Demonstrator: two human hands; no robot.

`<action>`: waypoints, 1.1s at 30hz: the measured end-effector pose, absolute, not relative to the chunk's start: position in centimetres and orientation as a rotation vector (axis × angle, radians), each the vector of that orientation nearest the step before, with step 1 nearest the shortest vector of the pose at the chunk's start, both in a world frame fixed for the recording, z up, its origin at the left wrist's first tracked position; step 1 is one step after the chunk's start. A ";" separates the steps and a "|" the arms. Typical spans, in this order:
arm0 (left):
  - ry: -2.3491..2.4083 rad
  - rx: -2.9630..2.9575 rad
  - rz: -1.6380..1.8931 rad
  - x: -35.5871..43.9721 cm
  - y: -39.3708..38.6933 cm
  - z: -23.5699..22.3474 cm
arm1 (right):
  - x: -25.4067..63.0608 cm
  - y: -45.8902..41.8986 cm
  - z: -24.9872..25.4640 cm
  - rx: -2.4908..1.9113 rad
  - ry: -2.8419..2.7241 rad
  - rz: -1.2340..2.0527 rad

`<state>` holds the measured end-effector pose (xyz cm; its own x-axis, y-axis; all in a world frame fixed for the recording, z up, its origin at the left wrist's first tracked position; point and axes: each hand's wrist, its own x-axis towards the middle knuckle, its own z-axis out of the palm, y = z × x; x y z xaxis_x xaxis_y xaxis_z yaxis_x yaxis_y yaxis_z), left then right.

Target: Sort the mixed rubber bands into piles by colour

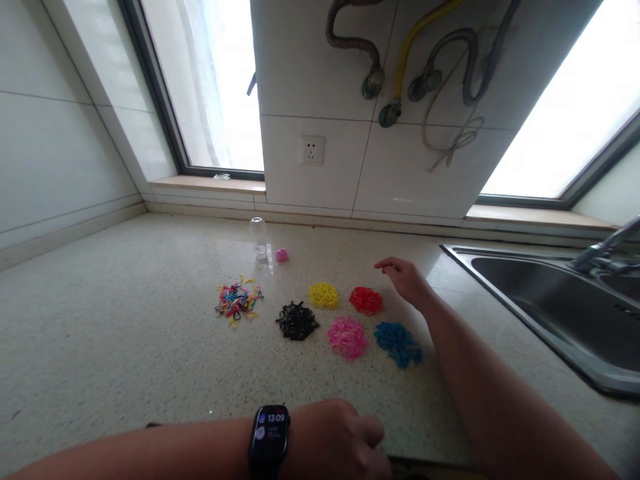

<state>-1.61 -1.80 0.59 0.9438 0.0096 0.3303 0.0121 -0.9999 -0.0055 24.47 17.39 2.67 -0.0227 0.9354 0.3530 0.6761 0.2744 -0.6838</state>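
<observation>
My right hand [406, 283] is above the counter, just behind and right of a pile of red rubber bands [365, 301]. Its fingers point left, loosely stretched, and I see nothing held. At the counter's front edge my left hand [337, 440], with a watch on the wrist, has its fingers curled; what they enclose is hidden. Small rubber bands lie sorted in yellow [324, 295], black [297, 321], pink [347, 338] and blue [398, 344] piles. Left of these is a mixed-colour pile of rubber bands [239, 300].
A clear plastic bottle [258, 237] stands at the back beside a pink cap [282, 255]. To the right, a steel sink [530, 293] with a faucet [605, 247] is set into the speckled counter [150, 347]. A wall socket [311, 151] and hoses [407, 53] are behind.
</observation>
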 end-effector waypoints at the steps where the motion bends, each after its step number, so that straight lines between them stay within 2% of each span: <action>1: -0.016 -3.089 -0.530 -1.6 -1.8 0.6 | 24.8 17.8 2.2 -1.496 -1.729 0.494; 9: 0.008 -3.141 -0.455 -2.0 -1.6 1.1 | 25.3 19.8 0.4 -1.465 -1.682 0.678; 14: -0.016 -3.197 -0.351 -2.9 -0.4 4.6 | 25.1 20.0 0.3 -1.484 -1.712 0.662; 17: -0.205 -3.188 -0.374 -4.1 2.0 7.1 | 25.1 20.2 0.3 -1.498 -1.727 0.641; 21: -0.778 -3.088 -0.222 -8.0 7.2 8.9 | 25.2 20.6 0.1 -1.499 -1.733 0.631; 27: -1.329 -2.783 -0.165 -16.6 13.8 8.6 | 25.4 20.8 0.1 -1.503 -1.701 0.651; 33: -1.537 -2.786 0.051 -21.3 16.1 8.0 | 25.3 20.6 0.4 -1.527 -1.717 0.637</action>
<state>-21.31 16.15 8.01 0.5331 0.8447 -0.0479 0.8460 -0.5328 0.0203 25.25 20.56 0.43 -0.0189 0.9798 0.1991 0.6129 0.1687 -0.7719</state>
